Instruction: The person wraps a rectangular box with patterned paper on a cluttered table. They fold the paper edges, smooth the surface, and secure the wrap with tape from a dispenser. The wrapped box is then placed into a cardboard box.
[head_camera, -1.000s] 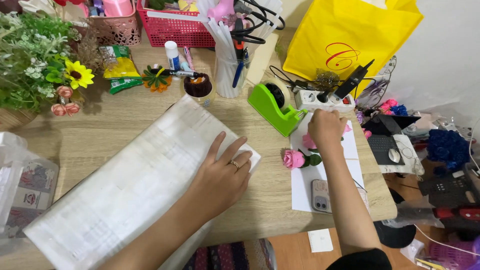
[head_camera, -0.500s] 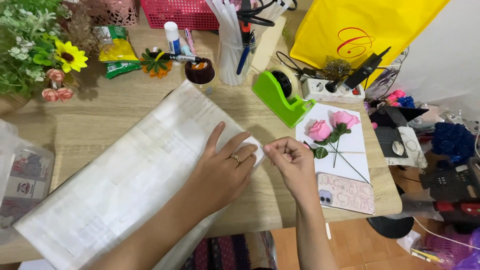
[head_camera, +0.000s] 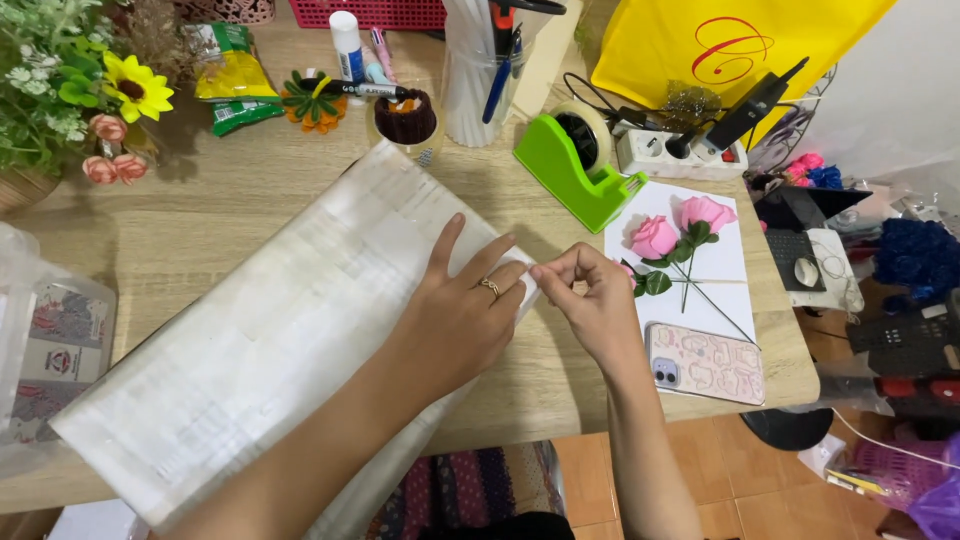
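Note:
A large white wrapped bundle (head_camera: 270, 340) lies slantwise across the wooden table (head_camera: 230, 200). My left hand (head_camera: 465, 310), with a ring on one finger, presses flat on the bundle's right end, fingers spread. My right hand (head_camera: 585, 300) is at that same corner, thumb and fingers pinched together on what looks like a small clear piece of tape. A green tape dispenser (head_camera: 580, 165) stands just beyond my right hand.
Two pink paper roses (head_camera: 680, 225) lie on a white sheet, with a phone in a pink case (head_camera: 705, 362) below them. A power strip (head_camera: 680, 150), yellow bag (head_camera: 730, 50), pen cup (head_camera: 480, 80), glue stick, flower pot (head_camera: 60, 100) and plastic bag (head_camera: 40, 340) ring the table.
My right hand came back from the tape dispenser to the bundle's right corner, fingers pinched. My left hand stayed flat on the bundle. The camera tilted lower.

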